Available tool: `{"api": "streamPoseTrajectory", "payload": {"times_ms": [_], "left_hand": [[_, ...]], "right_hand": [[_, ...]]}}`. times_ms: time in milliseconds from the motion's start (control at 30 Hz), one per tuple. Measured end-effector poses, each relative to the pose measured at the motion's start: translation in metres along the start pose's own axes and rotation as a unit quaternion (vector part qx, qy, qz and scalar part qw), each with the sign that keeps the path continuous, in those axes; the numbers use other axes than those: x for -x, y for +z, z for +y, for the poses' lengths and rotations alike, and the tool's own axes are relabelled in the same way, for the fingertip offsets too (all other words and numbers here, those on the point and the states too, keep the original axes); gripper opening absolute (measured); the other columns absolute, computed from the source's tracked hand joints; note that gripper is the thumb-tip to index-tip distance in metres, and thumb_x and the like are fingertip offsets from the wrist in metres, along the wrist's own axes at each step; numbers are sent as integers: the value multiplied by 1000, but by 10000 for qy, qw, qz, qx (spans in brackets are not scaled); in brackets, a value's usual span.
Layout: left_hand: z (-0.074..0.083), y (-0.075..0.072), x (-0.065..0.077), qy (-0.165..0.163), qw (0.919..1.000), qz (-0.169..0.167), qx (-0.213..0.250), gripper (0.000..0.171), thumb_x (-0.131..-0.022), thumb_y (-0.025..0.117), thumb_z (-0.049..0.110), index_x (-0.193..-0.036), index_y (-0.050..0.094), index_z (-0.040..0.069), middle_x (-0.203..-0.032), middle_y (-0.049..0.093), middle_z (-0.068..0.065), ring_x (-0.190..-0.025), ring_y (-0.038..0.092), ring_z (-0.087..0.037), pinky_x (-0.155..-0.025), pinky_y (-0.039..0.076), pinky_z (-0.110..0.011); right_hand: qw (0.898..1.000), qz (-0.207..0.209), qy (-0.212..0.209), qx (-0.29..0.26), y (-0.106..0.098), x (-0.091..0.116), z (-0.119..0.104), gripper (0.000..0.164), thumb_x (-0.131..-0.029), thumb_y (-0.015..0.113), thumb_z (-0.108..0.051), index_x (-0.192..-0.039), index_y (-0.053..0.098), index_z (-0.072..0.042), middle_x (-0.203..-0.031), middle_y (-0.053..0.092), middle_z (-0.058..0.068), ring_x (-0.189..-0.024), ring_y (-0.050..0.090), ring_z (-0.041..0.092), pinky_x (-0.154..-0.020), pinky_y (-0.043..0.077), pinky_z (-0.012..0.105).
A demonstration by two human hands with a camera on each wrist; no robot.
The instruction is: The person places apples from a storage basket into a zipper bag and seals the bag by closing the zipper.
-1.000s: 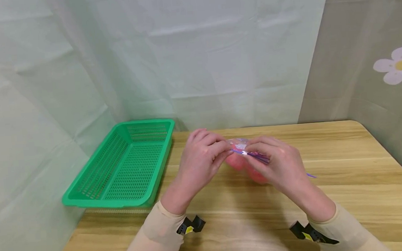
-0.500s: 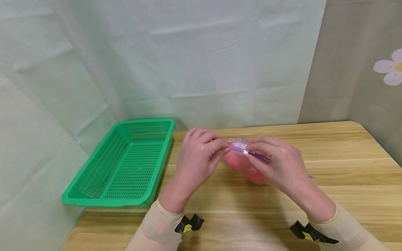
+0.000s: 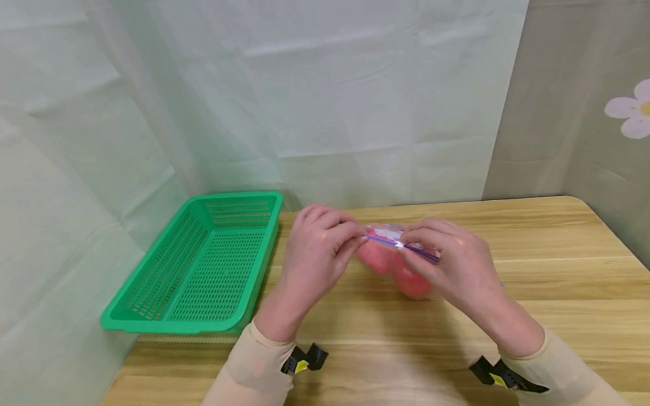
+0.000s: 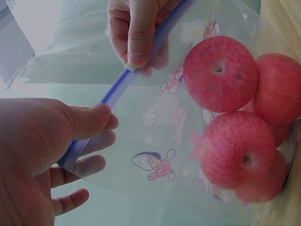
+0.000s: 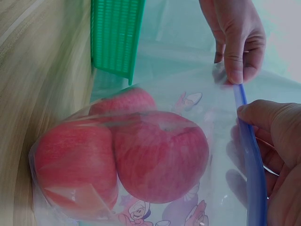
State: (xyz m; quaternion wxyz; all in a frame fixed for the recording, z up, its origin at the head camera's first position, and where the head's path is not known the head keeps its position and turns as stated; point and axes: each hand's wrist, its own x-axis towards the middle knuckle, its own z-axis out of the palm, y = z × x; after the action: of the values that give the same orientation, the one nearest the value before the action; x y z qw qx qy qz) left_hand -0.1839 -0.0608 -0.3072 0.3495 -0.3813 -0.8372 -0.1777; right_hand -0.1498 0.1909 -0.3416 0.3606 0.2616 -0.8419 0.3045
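A clear zip bag (image 4: pixel 141 117) printed with small cartoon figures holds several red apples (image 5: pixel 160 155). Its blue zip strip (image 4: pixel 116 89) runs along the open-end edge between both hands. My left hand (image 3: pixel 318 250) pinches one end of that strip between thumb and fingers. Farther along, my right hand (image 3: pixel 456 260) pinches the strip at a small whitish slider (image 3: pixel 398 244), thumb on the near side and fingers behind the film. The apples hang low in the bag, close to the wooden table; whether they rest on it I cannot tell.
On the table's left stands a green slotted basket (image 3: pixel 217 280) with nothing in it. The wooden table (image 3: pixel 565 312) extends to the right and front. Pale cloth (image 3: pixel 340 101) hangs behind, and a grey panel with a flower print (image 3: pixel 649 108) is at the right.
My left hand has drifted slightly left, away from the right hand, so a longer stretch of blue strip shows between them. The right hand has barely moved. The apples shift a little left.
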Motion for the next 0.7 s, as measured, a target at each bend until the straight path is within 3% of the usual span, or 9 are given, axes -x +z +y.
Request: {"api": "streamPoseTrajectory", "payload": {"times_ms": [700], "left_hand": [[-7,-5,0,-224,9997,-7,68,7,-94,91,17,-100,88,13,-96,81,-1,-98,72,-28,-104,52,-52]], "right_hand": [[10000,77,48,38,-3,-1,3,20,-84,97,-9,-99,86,-15,-108,82,-4,-101,79,21,-69,61,45]]}}
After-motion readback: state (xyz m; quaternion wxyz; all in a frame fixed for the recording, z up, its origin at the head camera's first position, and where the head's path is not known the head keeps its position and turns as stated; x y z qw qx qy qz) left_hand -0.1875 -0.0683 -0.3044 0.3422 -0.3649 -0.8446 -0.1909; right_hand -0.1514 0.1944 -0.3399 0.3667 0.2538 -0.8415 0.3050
